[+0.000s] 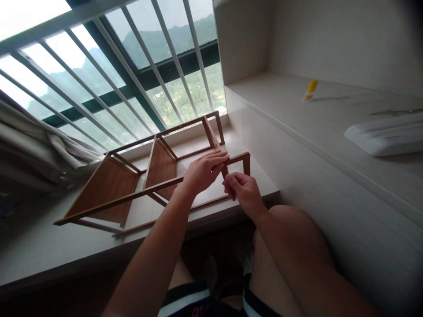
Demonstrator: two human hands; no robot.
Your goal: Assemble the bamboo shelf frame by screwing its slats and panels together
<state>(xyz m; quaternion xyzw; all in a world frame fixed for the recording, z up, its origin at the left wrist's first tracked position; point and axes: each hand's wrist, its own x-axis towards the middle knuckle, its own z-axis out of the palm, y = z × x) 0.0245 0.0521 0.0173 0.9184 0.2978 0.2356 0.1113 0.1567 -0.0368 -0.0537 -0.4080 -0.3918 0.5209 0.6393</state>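
Two brown panels (105, 187) counted as fitted inside wooden rack (161, 169), lying on its side along window ledge (39, 246) under barred window (132, 66). Long rails and end frames apparently joined. Near right-end corner post (246, 165) with its top end free.

Over upper front rail (132, 197), close to that corner: left hand (203, 172), fingers stretched out flat, resting on the wood rather than clasping it. Just beside and below: right hand (243, 190), fingers curled closed at the rail joint, perhaps around something small; cannot tell what.

Judged: frame mostly assembled, attention on right-end corner. Right-end bay seemingly without a panel, hard to confirm from this angle.

Well apart on desk top (291, 110), untouched: yellow tube (310, 89), white flat object (386, 134).
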